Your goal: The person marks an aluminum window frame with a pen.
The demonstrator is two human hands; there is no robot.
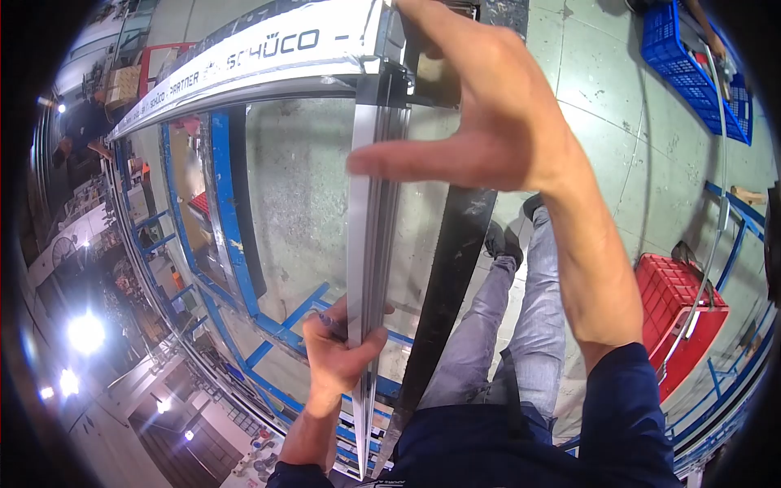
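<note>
Head camera view, looking down over a large glazed window frame of silver aluminium (244, 65), its top rail wrapped in white protective film printed with dark letters. Clear glass panes fill the frame, and a blue steel support rack (224, 211) and grey concrete floor (602, 73) show through and beside them. A long silver aluminium profile strip (364, 268) runs upright down the middle of the frame, from the top rail toward the person's body. Just to its right, a long black rubber-edged strip (451, 276) slants downward. A red plastic crate (679, 305) stands on the floor at the right, and a blue plastic crate (691, 57) sits at the upper right, well apart from the frame. The right hand (488, 114), fingers spread and thumb stretched out, presses at the upper end of the silver strip where it meets the top rail, not clenched. The left hand (338, 354) is wrapped firmly around the lower part of the same strip.
</note>
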